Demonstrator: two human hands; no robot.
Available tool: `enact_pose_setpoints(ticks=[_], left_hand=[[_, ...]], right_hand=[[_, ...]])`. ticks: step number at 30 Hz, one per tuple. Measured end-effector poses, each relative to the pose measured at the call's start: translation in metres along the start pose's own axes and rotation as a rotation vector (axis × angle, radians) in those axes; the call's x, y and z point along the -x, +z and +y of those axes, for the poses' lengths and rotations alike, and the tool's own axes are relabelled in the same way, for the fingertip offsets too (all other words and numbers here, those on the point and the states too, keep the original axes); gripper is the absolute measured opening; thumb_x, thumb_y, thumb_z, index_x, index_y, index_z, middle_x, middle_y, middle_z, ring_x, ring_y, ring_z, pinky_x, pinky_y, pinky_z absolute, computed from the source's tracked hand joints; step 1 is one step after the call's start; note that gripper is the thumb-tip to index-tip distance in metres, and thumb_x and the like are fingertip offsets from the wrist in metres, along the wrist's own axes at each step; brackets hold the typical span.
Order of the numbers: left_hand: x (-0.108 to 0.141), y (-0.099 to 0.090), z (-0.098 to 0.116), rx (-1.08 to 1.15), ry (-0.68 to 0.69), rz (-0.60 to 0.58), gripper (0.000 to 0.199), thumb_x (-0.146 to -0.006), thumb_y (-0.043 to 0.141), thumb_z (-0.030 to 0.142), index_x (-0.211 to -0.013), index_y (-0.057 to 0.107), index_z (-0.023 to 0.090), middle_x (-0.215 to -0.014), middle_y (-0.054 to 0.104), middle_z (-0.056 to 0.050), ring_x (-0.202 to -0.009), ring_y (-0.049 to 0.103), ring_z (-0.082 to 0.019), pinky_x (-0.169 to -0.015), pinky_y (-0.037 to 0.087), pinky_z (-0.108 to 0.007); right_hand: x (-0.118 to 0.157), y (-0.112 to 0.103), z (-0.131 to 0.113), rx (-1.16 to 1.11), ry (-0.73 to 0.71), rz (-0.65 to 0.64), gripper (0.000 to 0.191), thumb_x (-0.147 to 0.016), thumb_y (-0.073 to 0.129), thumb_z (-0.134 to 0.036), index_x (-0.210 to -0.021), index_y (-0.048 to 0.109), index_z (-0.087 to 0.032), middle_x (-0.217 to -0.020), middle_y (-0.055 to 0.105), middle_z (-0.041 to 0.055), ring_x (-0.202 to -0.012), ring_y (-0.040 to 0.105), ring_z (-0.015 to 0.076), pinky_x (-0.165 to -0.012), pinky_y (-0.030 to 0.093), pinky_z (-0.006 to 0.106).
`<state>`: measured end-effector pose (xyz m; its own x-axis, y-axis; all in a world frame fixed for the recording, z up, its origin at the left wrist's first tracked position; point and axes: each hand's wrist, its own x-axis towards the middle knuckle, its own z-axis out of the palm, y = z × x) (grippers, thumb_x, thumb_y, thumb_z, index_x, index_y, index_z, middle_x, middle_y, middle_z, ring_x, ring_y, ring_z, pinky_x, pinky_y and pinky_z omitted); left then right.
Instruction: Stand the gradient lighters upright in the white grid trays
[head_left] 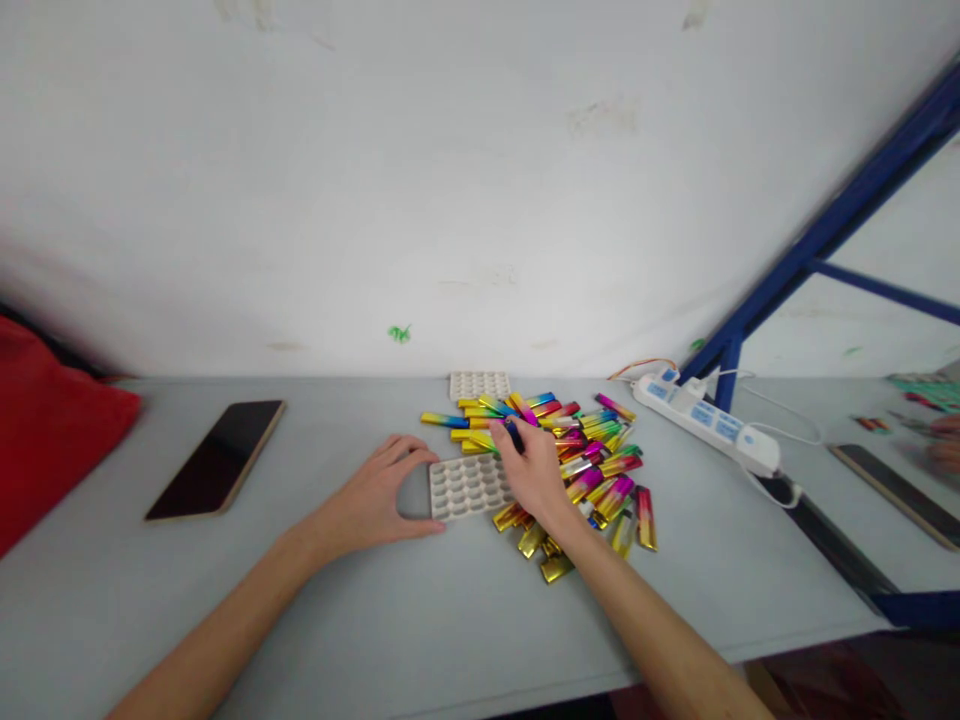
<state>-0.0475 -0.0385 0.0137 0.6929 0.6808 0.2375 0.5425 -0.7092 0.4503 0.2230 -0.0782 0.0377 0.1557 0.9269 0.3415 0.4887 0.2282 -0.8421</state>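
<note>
A pale tray with rows of small oval pockets (466, 487) lies on the grey table. My left hand (390, 492) is at its left end, thumb and fingers spread around the corners. Over the tray's right end, my right hand (531, 465) has its fingers closed on a dark blue object (514, 434), mostly hidden by the fingers. Shiny multicoloured lighters (585, 485) are heaped beside and beneath the right hand and wrist. Behind the heap, a second pale tray (478, 385) stands near the wall.
A dark phone-like slab (217, 460) lies at the left, near a red bag (52, 430). At the right are a white power strip (705, 421) with cables, a blue metal frame (795, 255) and another dark slab (896, 492). A person's hand shows at the far right edge.
</note>
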Motion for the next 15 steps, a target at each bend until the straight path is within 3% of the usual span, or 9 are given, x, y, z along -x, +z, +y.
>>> enact_pose_setpoints(ticks=[3, 10, 15], left_hand=[[-0.0007, 0.0016, -0.0005, 0.021, -0.017, 0.003, 0.067, -0.078, 0.097, 0.06, -0.13, 0.071, 0.027, -0.136, 0.071, -0.009, -0.132, 0.064, -0.035, -0.119, 0.055, -0.049], [-0.0012, 0.0028, -0.0017, 0.013, -0.06, 0.034, 0.072, -0.071, 0.1, 0.064, -0.125, 0.071, 0.026, -0.132, 0.071, -0.009, -0.129, 0.065, -0.036, -0.118, 0.054, -0.052], [-0.0024, 0.0005, -0.0004, 0.022, -0.06, 0.054, 0.064, -0.071, 0.1, 0.061, -0.115, 0.071, 0.025, -0.124, 0.073, -0.008, -0.122, 0.067, -0.034, -0.113, 0.056, -0.048]], right_hand=[[0.0009, 0.0013, -0.0035, 0.017, -0.005, -0.03, 0.046, -0.106, 0.059, -0.059, -0.075, 0.065, -0.026, -0.07, 0.067, 0.0031, -0.066, 0.058, 0.0231, -0.067, 0.043, 0.034], [0.0054, 0.0079, 0.0008, 0.049, -0.011, -0.031, 0.035, -0.1, 0.061, -0.041, -0.07, 0.061, -0.025, -0.064, 0.065, 0.0005, -0.062, 0.058, 0.0206, -0.065, 0.041, 0.032], [0.0072, 0.0089, 0.0026, 0.069, -0.048, -0.073, 0.035, -0.106, 0.061, -0.049, -0.08, 0.065, -0.026, -0.069, 0.067, 0.0017, -0.067, 0.063, 0.0238, -0.069, 0.046, 0.034]])
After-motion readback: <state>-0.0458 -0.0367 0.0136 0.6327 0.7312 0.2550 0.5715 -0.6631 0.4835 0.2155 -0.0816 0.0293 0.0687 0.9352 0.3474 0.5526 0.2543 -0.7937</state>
